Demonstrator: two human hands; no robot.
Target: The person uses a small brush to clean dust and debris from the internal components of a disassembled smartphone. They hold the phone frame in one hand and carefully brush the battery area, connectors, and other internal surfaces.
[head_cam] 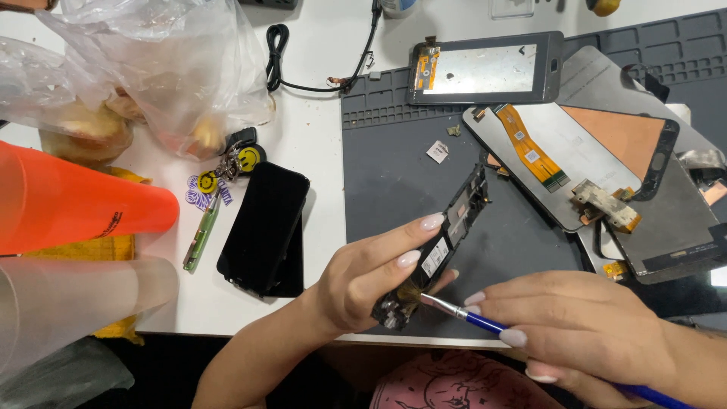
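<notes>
At the far left lie an orange cone (76,201) and a clear plastic bag (151,68); a bunch of keys (219,178) and a black phone (265,227) rest on the white bench (310,144). The left hand (363,280) grips a black phone frame (443,246) on edge, its long axis running from 7 to 1 o'clock over the grey mat (394,174). The right hand (583,326) pinches a blue-handled brush (462,312), bristles pointing to 10 o'clock and touching the frame's lower end. Loose phone screens (598,144) crowd the mat at 2 o'clock.
</notes>
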